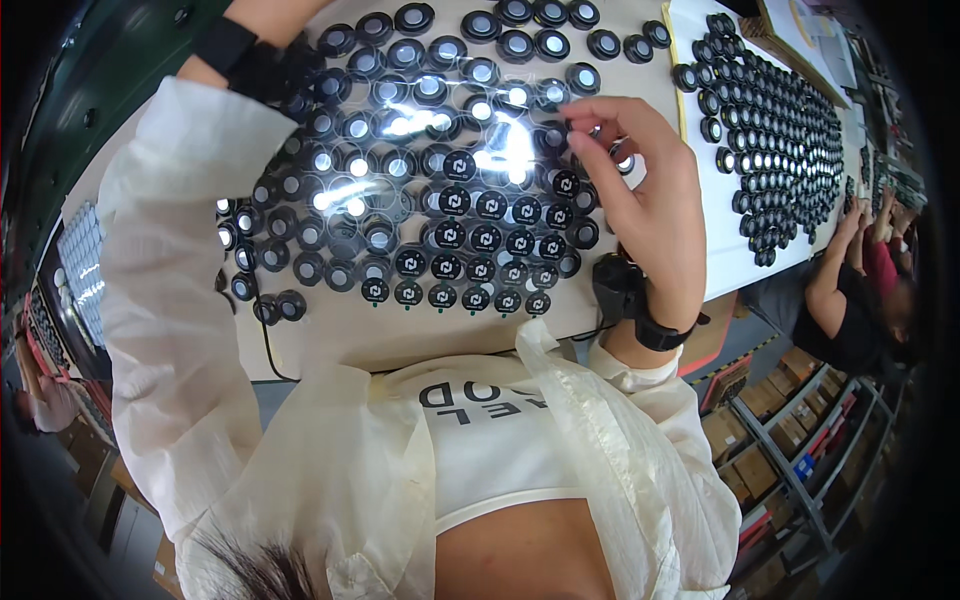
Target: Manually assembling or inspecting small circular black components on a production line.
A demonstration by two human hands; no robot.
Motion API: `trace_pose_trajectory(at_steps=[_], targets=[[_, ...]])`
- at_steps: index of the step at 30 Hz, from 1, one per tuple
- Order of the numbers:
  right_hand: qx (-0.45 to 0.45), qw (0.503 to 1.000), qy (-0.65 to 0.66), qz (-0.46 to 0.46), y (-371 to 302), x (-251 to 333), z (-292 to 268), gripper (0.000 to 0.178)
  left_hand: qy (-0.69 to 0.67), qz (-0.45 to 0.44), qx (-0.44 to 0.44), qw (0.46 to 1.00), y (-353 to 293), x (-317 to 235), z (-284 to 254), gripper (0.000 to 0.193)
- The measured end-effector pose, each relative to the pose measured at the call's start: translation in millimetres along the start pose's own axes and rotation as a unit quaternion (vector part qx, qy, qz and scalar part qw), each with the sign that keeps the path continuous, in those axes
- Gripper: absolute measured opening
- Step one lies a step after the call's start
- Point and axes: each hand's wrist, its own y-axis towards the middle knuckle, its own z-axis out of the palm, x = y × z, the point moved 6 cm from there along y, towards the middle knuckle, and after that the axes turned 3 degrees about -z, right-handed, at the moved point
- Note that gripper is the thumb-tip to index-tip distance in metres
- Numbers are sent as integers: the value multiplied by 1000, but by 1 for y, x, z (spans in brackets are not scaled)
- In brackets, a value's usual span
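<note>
Bench (330, 345), pale beige top, carrying a dense spread of small round black caps with shiny centres (420, 160); nearer rows show round black discs with white emblems (470, 240). Right hand (640, 200), black wrist strap, raised over the spread's right edge, fingers curled, fingertips pinching one small round black cap (592, 130). Left hand: wrist with black band (225, 45) only, hand out of view, grip cannot be told. Second batch of black caps (770, 130) lies on white sheet (725, 250), well apart to the right.

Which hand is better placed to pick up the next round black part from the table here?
Probably the right hand: its fingertips already rest among the round black parts. The left hand is out of view past the top edge; only its forearm shows.
</note>
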Motion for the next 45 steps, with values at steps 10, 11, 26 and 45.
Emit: trace_pose_trajectory(at_steps=[10, 11, 26, 45], targets=[[106, 993, -7, -47, 0, 16, 59, 25, -104, 105, -17, 989, -12, -65, -10, 26], [95, 994, -39, -47, 1, 13, 60, 23, -155, 83, 6, 984, -15, -71, -14, 26], [178, 979, -72, -63, 31, 9, 72, 15, -356, 28, 52, 933, -92, -84, 7, 34], [63, 947, 307, 71, 7, 27, 24, 13, -723, -213, 130, 644, -121, -83, 4, 34]])
